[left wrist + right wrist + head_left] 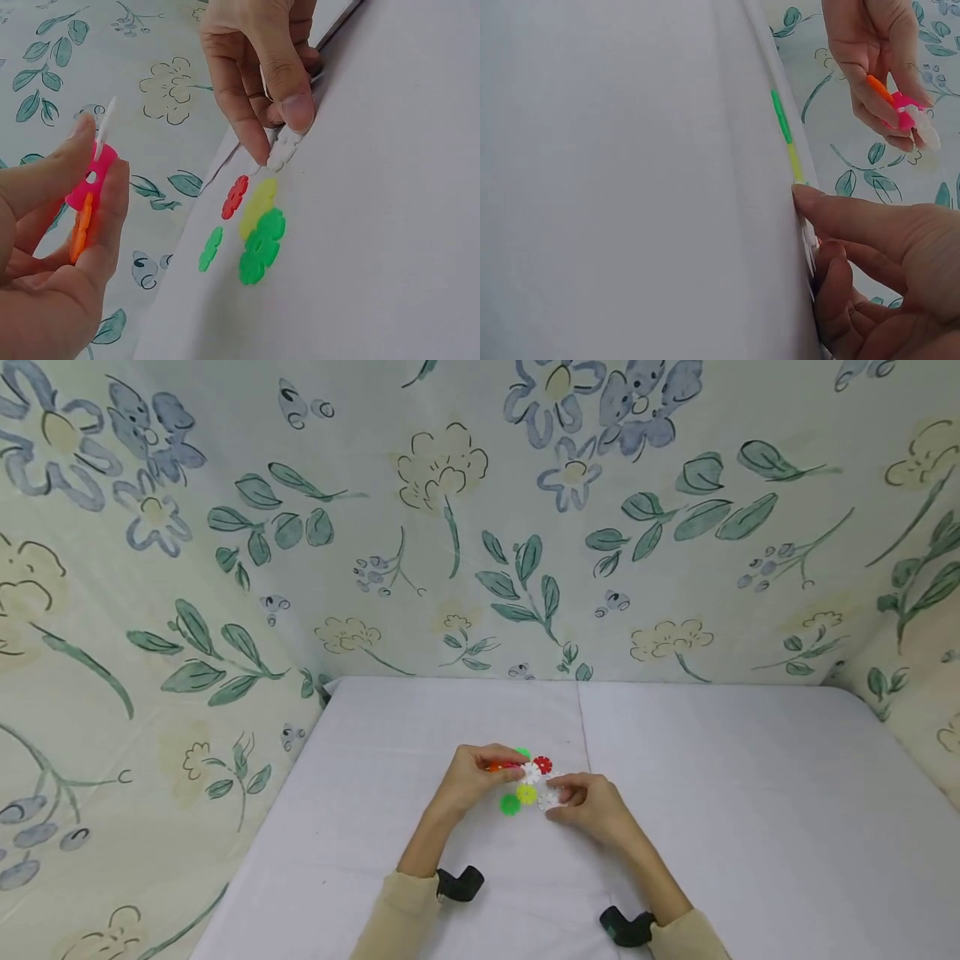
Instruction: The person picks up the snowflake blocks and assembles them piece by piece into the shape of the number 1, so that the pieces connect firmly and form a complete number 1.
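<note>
My left hand [472, 779] pinches a small joined cluster of flower-shaped plastic discs: a pink disc [97, 176] with an orange disc [82, 229] and a white disc [109, 120] slotted into it. It is held up above the white cloth. Low at the cloth, the thumb and fingers of my right hand [596, 806] pinch at a white flower disc [283, 150], partly hidden by the fingertips. Beside those fingertips lie a yellow disc [527, 794], a red disc [542, 765] and a green disc [510, 804]. Farther off is another green disc [211, 249].
White cloth [712, 793] covers the table, with a fold line running back from the middle. Flower-printed fabric [450, 552] hangs behind and at both sides. Black wrist devices [461, 884] sit by both sleeves.
</note>
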Tool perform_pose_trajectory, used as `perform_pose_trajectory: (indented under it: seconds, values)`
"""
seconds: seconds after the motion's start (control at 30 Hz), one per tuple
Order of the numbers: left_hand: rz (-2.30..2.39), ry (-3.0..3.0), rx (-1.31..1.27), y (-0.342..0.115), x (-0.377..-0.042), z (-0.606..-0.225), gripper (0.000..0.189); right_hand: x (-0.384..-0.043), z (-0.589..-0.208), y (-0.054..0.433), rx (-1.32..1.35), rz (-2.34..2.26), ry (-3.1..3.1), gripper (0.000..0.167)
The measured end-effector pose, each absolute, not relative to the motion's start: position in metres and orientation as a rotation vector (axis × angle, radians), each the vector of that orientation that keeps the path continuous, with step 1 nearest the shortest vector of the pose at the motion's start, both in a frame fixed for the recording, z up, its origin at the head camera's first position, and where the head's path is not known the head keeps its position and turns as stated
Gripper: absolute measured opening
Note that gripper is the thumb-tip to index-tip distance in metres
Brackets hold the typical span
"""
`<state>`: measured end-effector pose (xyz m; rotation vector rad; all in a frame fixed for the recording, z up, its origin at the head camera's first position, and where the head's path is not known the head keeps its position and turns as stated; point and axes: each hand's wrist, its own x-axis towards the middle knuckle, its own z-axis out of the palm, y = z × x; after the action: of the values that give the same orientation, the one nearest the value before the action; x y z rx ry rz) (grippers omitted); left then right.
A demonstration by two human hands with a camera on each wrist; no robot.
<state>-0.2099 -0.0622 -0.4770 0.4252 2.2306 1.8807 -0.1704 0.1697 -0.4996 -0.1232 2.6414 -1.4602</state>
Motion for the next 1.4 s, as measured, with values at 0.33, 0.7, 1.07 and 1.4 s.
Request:
perform_pose_trajectory:
  seconds: [0.33,0.7,1.07,1.4]
  values:
    - [1.902,2.170,0.410,-0.063,-0.210,-0.477,0.032,-0.167,-0.498,0.166,-0.179,-1.349,2.776,0.026]
    - [1.884,2.146,0.424,-0.063,-0.209,-0.477,0.026,-0.167,-0.488,0.175,-0.214,-1.993,2.442,0.033]
    - [1.888,2.193,0.426,-0.064,-0.209,-0.476,0.028,-0.166,-0.487,0.165,-0.390,-2.120,2.591,0.030]
    - [1.861,2.190,0.483,-0.066,-0.207,-0.470,0.026,-0.162,-0.483,0.166,-0.506,-2.092,2.516,0.032]
